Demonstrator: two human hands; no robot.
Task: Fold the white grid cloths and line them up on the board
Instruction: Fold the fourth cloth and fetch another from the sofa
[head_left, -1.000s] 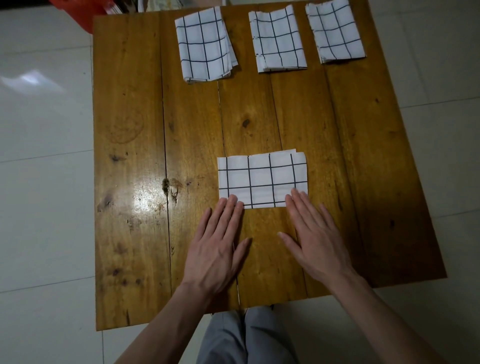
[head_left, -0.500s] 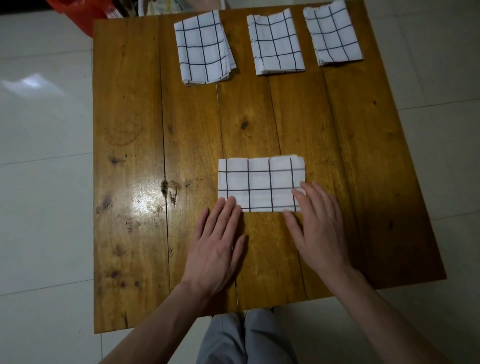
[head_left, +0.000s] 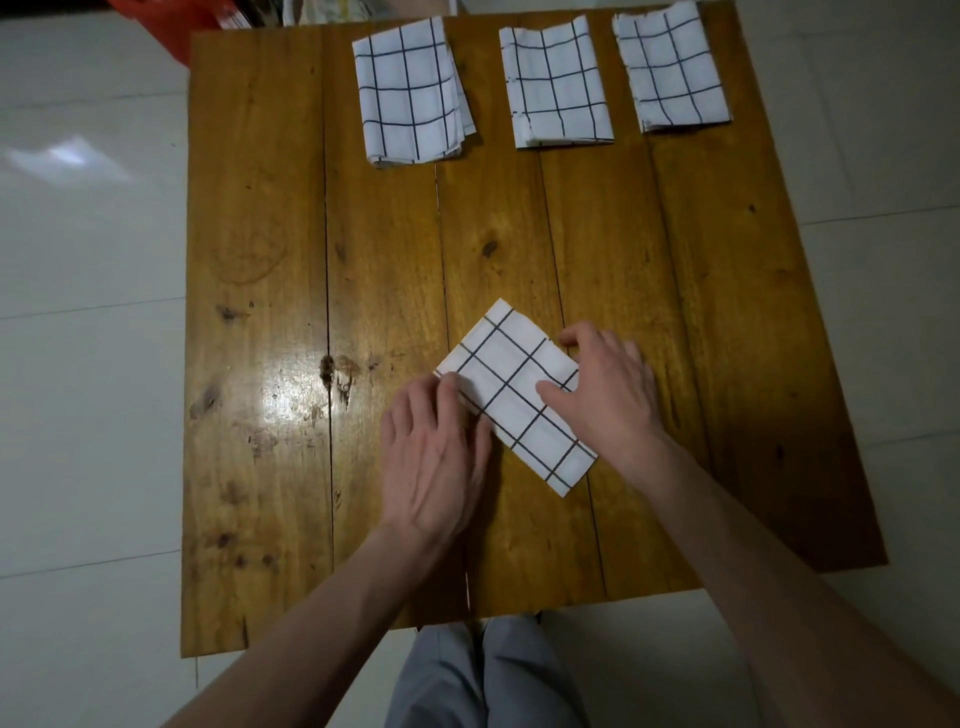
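Pale tiled floor (head_left: 88, 312); on it a wooden board (head_left: 649, 291) of planks. Along the board's far edge, three folded white grid cloths apart in a row: left cloth (head_left: 410, 93), middle cloth (head_left: 558, 85), right cloth (head_left: 672, 70). Near the front, a fourth folded cloth (head_left: 514, 395), lying diagonally. Left hand (head_left: 434, 457) grips its left corner; right hand (head_left: 608, 392) grasps its right edge, thumb on top.
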